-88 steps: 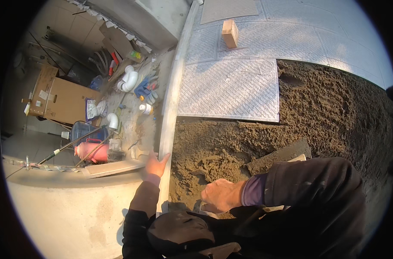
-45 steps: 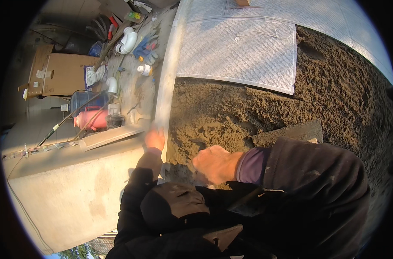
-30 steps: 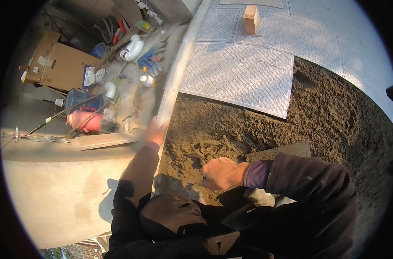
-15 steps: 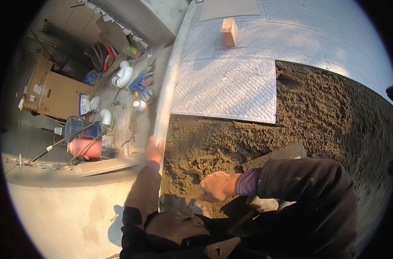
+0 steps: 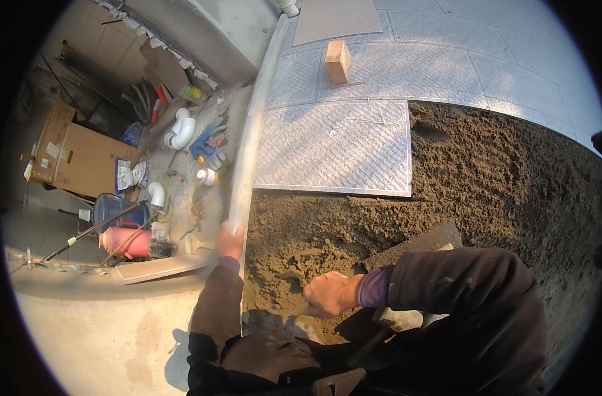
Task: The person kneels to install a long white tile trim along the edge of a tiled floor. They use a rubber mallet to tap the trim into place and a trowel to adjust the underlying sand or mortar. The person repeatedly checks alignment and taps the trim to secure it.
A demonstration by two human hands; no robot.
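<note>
My left hand (image 5: 230, 241) is closed over the edge of a long pale ledge (image 5: 246, 155) on the left, its fingers partly hidden. Just above rough brown mortar (image 5: 301, 231), my right hand (image 5: 330, 294) is curled into a fist. Whatever it may hold is hidden beneath it. Beyond that fist, a flat grey slab-like piece (image 5: 423, 245) lies on the mortar, partly covered by my right sleeve. A textured light-grey paving tile (image 5: 330, 148) lies at the far side of the mortar, with its left side along the ledge.
A tan block (image 5: 338, 62) stands on laid paving (image 5: 433, 63). Left of the ledge, on a lower floor, are a pink flask (image 5: 129, 240), white pipe elbows (image 5: 180, 129), gloves (image 5: 208, 146), a cardboard box (image 5: 86, 158), and a blue water bottle (image 5: 116, 210).
The view has shifted slightly, so the tile, block and clutter sit a little further left and lower. My left hand stays on the ledge; my right fist remains low over the mortar.
</note>
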